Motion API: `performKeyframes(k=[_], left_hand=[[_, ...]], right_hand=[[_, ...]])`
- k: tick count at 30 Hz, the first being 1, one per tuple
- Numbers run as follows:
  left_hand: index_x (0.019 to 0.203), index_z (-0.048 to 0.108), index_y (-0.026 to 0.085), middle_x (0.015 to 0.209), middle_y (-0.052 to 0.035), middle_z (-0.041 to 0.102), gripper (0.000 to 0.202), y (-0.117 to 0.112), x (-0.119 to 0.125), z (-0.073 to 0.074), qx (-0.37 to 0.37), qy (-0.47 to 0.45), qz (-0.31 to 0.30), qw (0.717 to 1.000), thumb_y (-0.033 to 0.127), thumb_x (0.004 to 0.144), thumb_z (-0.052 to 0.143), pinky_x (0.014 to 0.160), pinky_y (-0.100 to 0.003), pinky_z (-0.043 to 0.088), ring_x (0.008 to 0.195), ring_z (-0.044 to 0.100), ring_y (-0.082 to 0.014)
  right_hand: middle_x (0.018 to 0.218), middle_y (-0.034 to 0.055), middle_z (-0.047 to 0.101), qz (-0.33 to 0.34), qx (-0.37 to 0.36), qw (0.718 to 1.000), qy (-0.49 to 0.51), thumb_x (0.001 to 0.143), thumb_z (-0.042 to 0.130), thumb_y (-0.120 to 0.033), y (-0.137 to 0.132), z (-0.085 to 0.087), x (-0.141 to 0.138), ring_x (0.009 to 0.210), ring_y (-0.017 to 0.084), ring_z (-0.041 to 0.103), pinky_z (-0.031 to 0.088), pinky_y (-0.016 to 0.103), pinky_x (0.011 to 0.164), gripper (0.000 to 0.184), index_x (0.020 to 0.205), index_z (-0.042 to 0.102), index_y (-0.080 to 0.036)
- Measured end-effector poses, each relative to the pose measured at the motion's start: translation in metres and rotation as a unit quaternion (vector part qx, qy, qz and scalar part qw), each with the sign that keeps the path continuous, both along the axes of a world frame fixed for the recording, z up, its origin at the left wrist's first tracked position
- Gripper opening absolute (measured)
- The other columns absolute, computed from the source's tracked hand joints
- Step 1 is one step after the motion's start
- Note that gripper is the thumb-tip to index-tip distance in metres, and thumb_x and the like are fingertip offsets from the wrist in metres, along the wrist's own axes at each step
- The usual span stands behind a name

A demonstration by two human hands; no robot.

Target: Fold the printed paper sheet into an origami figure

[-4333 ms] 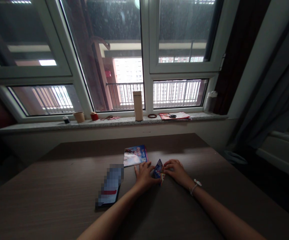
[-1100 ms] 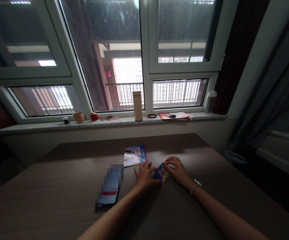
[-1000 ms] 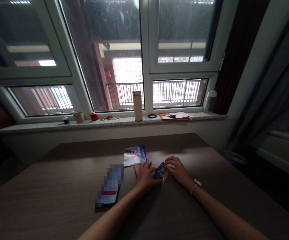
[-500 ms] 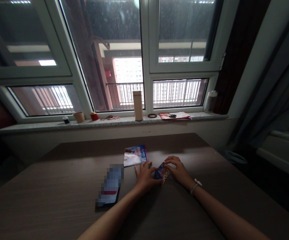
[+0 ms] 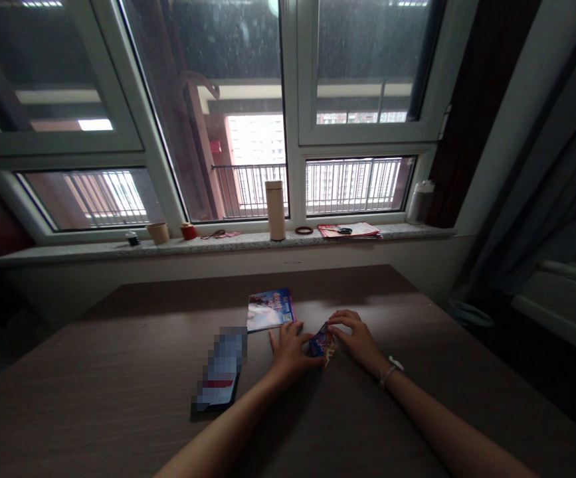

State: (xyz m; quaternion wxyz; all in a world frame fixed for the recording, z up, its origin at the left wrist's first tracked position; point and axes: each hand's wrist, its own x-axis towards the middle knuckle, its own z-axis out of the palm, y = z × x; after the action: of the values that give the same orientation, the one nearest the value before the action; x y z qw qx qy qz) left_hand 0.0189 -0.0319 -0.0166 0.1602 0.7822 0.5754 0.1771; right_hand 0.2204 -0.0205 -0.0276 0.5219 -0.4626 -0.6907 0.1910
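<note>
Between my hands is a small folded piece of printed paper (image 5: 321,344), blue with red and yellow patches, on the brown table (image 5: 133,358). My left hand (image 5: 290,352) grips its left side between thumb and fingers. At its upper right corner, my right hand (image 5: 355,335) pinches the paper's edge with the fingertips; a bracelet is on that wrist. Just beyond my left hand lies a blue and white printed booklet (image 5: 269,311). A phone (image 5: 222,368), its screen blurred out, rests to the left of my left forearm.
Along the stone windowsill (image 5: 248,243) stand a beige thermos (image 5: 276,211), a paper cup (image 5: 158,233), a red spool (image 5: 188,231) and a small dark bottle (image 5: 132,238). Red papers (image 5: 355,230) with scissors (image 5: 341,230) on top lie to the right, near a clear bottle (image 5: 420,202).
Both hands keep almost the same place and grip on the folded paper. The paper's upper edge has shifted very slightly.
</note>
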Motion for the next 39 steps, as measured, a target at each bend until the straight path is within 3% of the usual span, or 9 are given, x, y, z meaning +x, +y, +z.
performKeyframes(k=[11,27,34,39], left_hand=[[0.116,0.067,0.035,0.146,-0.004,0.042,0.062,0.0003,-0.0006,-0.0019,0.003,0.001,-0.009,1.0,0.059,0.06,0.077,0.112,-0.064,-0.004,0.139,0.022,-0.0372],[0.113,0.068,0.034,0.146,-0.0053,0.043,0.057,-0.0038,0.0017,0.0014,0.012,-0.009,0.003,1.0,0.055,0.061,0.077,0.111,-0.064,0.001,0.139,0.023,-0.0367],[0.115,0.067,0.032,0.146,-0.0059,0.043,0.057,-0.0044,0.002,0.001,0.017,-0.006,0.0,1.0,0.054,0.063,0.077,0.112,-0.062,0.0,0.139,0.023,-0.0353],[0.114,0.067,0.031,0.146,-0.0062,0.042,0.056,-0.005,0.0028,0.0024,0.013,-0.008,0.006,1.0,0.053,0.063,0.077,0.112,-0.062,0.0,0.139,0.023,-0.0358]], right_hand=[[0.089,0.0049,0.064,-0.043,0.042,0.997,-0.045,0.08,0.065,-0.034,0.0017,0.0038,-0.0008,0.102,0.024,0.051,0.039,0.04,0.094,0.013,0.075,0.07,-0.024],[0.097,0.0049,0.062,-0.055,-0.03,0.993,-0.096,0.086,0.056,-0.042,-0.0006,0.0023,0.0012,0.102,0.024,0.05,0.037,0.041,0.096,0.02,0.087,0.07,-0.027],[0.096,0.0046,0.063,-0.046,-0.011,0.991,-0.127,0.087,0.057,-0.037,-0.0012,-0.0003,0.0023,0.103,0.024,0.05,0.036,0.04,0.095,0.019,0.078,0.067,-0.024],[0.095,0.0035,0.063,-0.049,-0.023,0.985,-0.161,0.086,0.059,-0.035,-0.0017,0.0,0.0032,0.101,0.023,0.051,0.033,0.041,0.096,0.014,0.083,0.068,-0.026]])
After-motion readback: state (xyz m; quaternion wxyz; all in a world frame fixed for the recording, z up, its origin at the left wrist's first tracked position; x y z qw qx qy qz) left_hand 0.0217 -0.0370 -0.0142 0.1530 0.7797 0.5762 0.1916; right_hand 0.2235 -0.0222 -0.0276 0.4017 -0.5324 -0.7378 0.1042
